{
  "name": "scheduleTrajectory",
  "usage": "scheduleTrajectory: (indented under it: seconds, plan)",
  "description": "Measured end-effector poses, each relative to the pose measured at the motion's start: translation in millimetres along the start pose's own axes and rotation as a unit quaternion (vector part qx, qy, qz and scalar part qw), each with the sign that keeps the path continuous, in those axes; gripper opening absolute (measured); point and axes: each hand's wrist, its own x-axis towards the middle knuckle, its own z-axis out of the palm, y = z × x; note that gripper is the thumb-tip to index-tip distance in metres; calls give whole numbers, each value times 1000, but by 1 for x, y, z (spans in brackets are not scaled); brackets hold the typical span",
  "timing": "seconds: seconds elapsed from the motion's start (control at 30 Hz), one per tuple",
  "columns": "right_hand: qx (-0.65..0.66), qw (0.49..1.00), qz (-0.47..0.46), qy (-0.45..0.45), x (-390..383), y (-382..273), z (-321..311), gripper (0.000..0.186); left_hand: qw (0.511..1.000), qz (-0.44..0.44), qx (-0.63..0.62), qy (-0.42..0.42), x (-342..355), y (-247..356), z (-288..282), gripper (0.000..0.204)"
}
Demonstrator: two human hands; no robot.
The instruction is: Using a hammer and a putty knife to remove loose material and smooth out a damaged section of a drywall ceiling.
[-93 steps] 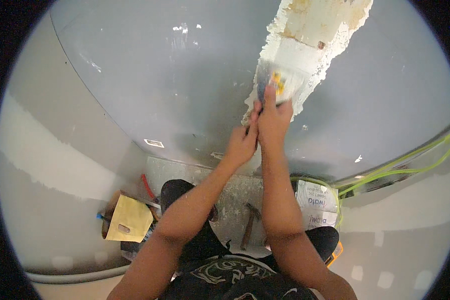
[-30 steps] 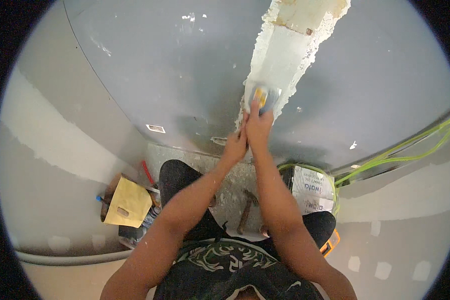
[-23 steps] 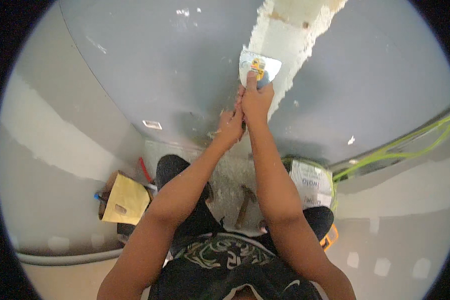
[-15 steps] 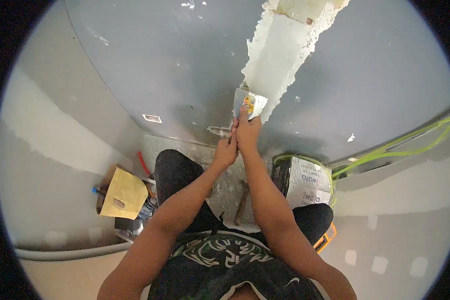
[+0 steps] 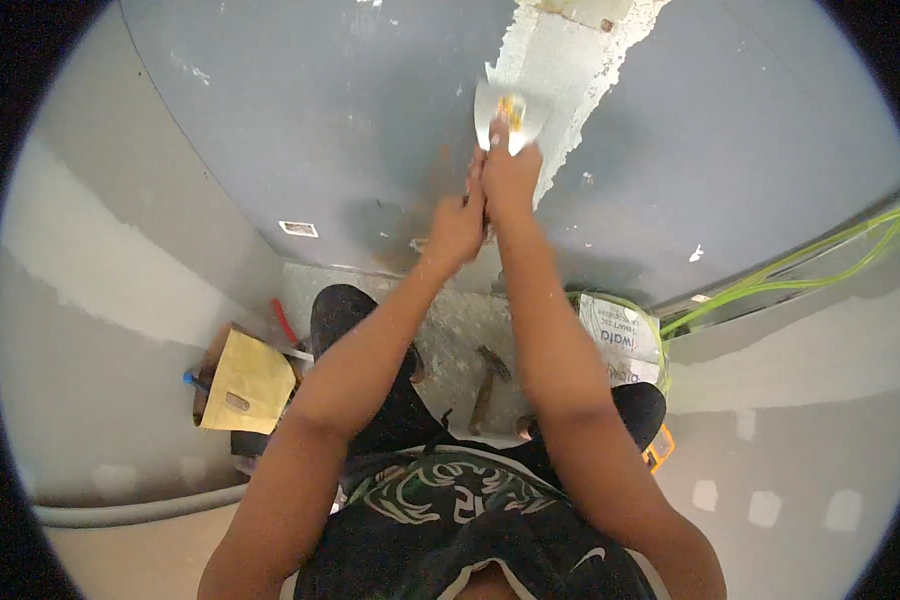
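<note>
A wide scraper (image 5: 487, 105) lies with its metal blade against the grey wall (image 5: 350, 110), on the left side of a long pale strip (image 5: 565, 60) with ragged edges. My right hand (image 5: 513, 182) grips the scraper just below the blade, thumb stretched up along it. Close behind and to the left, my left hand (image 5: 457, 228) is closed around the lower end of the handle. Most of the handle is hidden by my fingers, and the blade is slightly blurred.
On the floor between my legs lies a hammer (image 5: 483, 395). A yellow pouch (image 5: 248, 380) and a red-handled tool (image 5: 285, 322) are at left. To the right are a white printed package (image 5: 620, 330), a green hose (image 5: 770, 285) and an orange-edged object (image 5: 660, 447).
Both hands have pushed the scraper up the wall, away from me, along the pale strip's left side. My arms are stretched farther out, and the view has shifted slightly.
</note>
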Motion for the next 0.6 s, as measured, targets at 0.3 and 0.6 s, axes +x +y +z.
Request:
scheduleTrajectory:
  seconds: [0.3,0.6]
  plan:
    - [-64,997,-47,-6,-8,81,-35,26,987,143,29,61,-19,-86,24,74]
    - [26,999,-41,-19,20,-52,47,39,990,134,-12,46,51,36,-25,72]
